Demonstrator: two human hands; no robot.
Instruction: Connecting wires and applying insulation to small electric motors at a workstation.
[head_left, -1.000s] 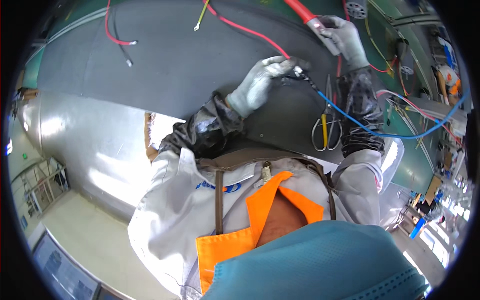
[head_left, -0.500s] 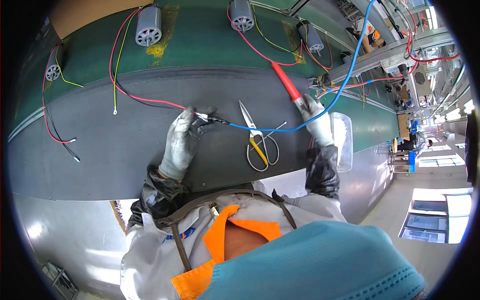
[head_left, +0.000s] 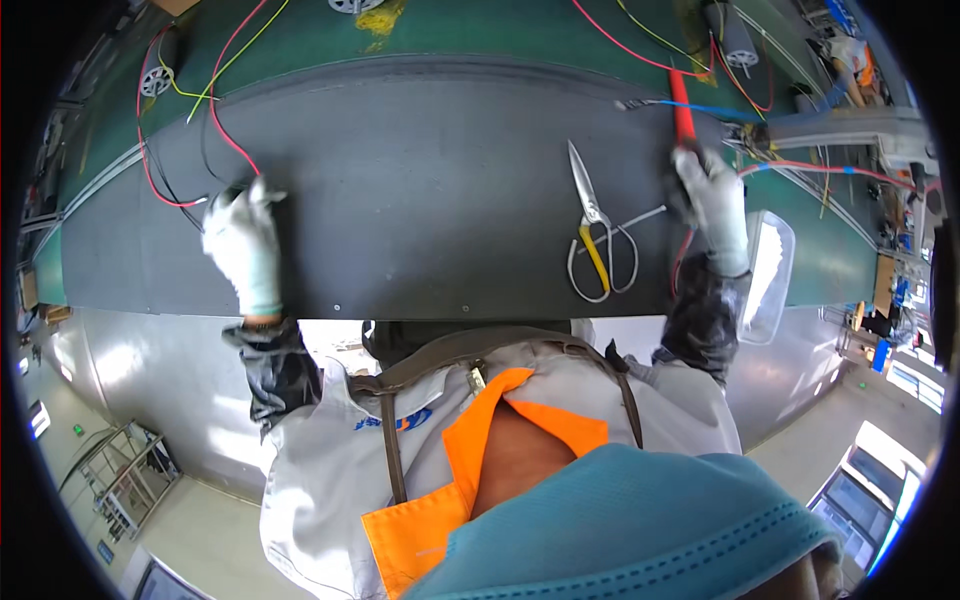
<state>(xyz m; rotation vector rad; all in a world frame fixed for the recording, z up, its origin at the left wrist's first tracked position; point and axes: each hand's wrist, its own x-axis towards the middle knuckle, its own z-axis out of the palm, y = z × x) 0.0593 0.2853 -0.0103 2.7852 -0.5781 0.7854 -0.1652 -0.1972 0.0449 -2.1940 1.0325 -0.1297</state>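
My left hand [head_left: 240,245] pinches the end of a red wire [head_left: 228,138] over the left of the mat [head_left: 420,200]. My right hand [head_left: 718,205] wraps around the red tool [head_left: 683,108] at the right, scissors [head_left: 594,264] lying nearby.

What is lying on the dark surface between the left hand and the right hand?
In the head view, scissors with one yellow grip lie there, nearer the right hand than the left hand; a thin pale strip crosses their handles.
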